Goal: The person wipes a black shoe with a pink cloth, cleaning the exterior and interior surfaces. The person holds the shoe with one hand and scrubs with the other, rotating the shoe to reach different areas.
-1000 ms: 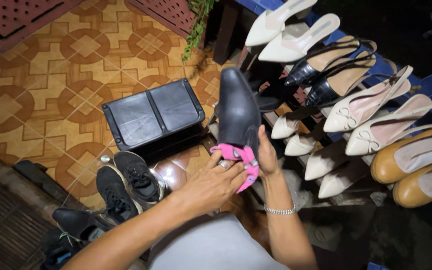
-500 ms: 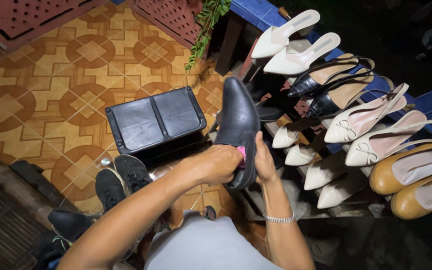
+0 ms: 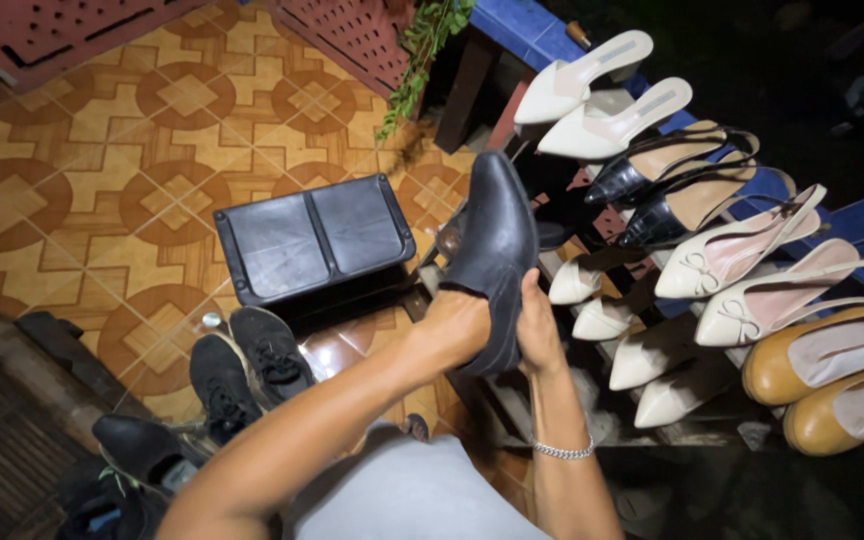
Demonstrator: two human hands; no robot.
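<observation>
Held up a black shoe [image 3: 492, 235] over the tiled floor [image 3: 72, 190], beside the shoe rack [image 3: 592, 395]. Left hand [image 3: 457, 325] pressed on its side, right hand [image 3: 537, 330] gripped its other side. Not yet put down. Black sneakers [image 3: 247, 365] lay below.

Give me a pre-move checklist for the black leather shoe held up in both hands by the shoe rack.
1. Black leather shoe held off the floor: ok.
2. Left hand on the shoe's near side: ok.
3. Right hand bracing the heel end: ok.
4. Pink cloth in hand: cannot tell, none visible.
5. Space beside the cream pointed heels on the rack: not ok, shoe hangs very close.
6. Black plastic box on the tiled floor, apart from the hands: ok.
</observation>
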